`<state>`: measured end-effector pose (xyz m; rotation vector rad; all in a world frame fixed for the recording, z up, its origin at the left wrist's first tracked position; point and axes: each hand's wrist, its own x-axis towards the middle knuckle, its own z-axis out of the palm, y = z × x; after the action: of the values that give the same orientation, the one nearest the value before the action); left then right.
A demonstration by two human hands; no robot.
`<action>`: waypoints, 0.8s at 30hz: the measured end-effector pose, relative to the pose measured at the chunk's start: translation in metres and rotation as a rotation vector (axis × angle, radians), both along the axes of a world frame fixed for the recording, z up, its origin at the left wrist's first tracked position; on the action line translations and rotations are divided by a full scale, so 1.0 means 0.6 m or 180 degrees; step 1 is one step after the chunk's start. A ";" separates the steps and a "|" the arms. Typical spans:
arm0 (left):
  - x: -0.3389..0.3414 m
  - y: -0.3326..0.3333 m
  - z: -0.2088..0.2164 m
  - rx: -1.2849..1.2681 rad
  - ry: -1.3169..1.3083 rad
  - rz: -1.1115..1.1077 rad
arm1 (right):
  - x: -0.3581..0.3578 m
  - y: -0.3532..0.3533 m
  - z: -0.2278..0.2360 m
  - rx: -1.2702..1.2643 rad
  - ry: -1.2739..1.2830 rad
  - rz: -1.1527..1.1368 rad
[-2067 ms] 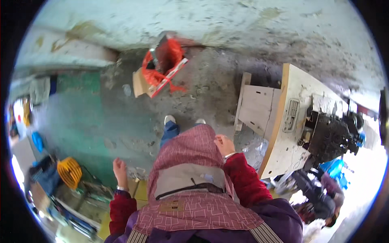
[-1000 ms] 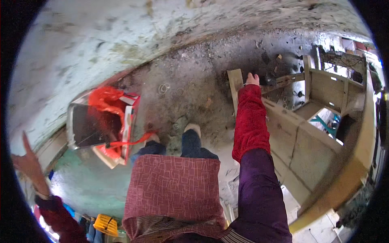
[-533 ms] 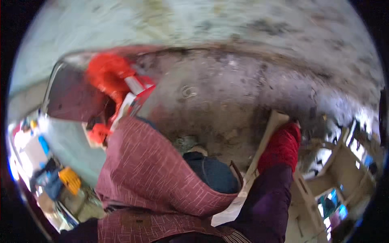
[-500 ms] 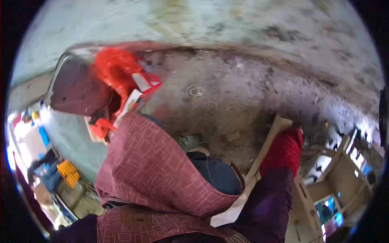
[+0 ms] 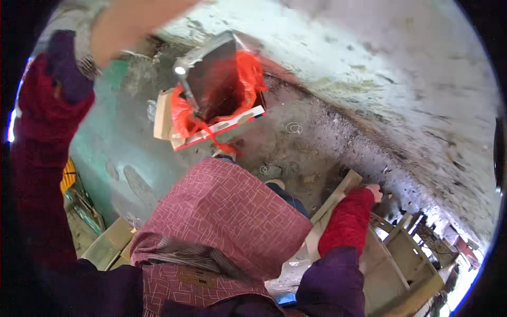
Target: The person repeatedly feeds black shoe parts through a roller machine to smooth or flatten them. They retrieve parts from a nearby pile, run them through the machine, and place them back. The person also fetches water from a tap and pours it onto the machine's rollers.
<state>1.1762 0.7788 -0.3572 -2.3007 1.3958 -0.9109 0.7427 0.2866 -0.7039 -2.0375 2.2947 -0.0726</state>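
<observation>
My left hand (image 5: 132,26) is raised close at the upper left, smeared by motion, its fingers blurred or beyond the top edge. My right hand (image 5: 374,193) pokes out of a red sleeve cuff (image 5: 346,219) beside the end of a pale wooden board (image 5: 346,179). Its fingers are too small and hidden to read, and whether it touches the board is unclear. Ahead on the floor stands a cardboard box (image 5: 232,122) lined with a red plastic bag (image 5: 248,76), its dark inside showing. A checked maroon apron (image 5: 227,211) covers my lap.
A stained, pale wall (image 5: 380,79) runs along the far right side of the dirty floor (image 5: 142,153). Wooden frames (image 5: 417,251) stand at the lower right. Cardboard boxes (image 5: 111,243) sit at the lower left, near an orange-yellow thing (image 5: 67,174).
My left arm has swung up into the upper left. The view has turned, so the lined box now sits nearer the middle. My right hand stays near the board.
</observation>
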 end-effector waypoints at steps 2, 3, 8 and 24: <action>-0.047 0.014 0.041 -0.0263 0.0681 0.0019 | 0.044 0.079 0.059 -0.0561 -0.2043 0.0294; -0.072 0.017 0.066 -0.0651 0.1252 -0.0163 | 0.084 0.162 0.136 -0.0341 -0.1949 0.0681; -0.281 0.162 0.096 -0.1511 0.6216 0.0859 | 0.133 0.482 0.415 0.0759 -0.3306 0.1260; -0.770 0.229 0.459 -0.2731 0.8501 -0.0558 | -0.472 0.931 1.024 0.1437 -0.3312 0.3960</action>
<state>0.7142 0.9159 -0.0819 0.9929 -0.3895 -1.2132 0.4596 0.8451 -0.0894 -2.0083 0.2888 -0.3661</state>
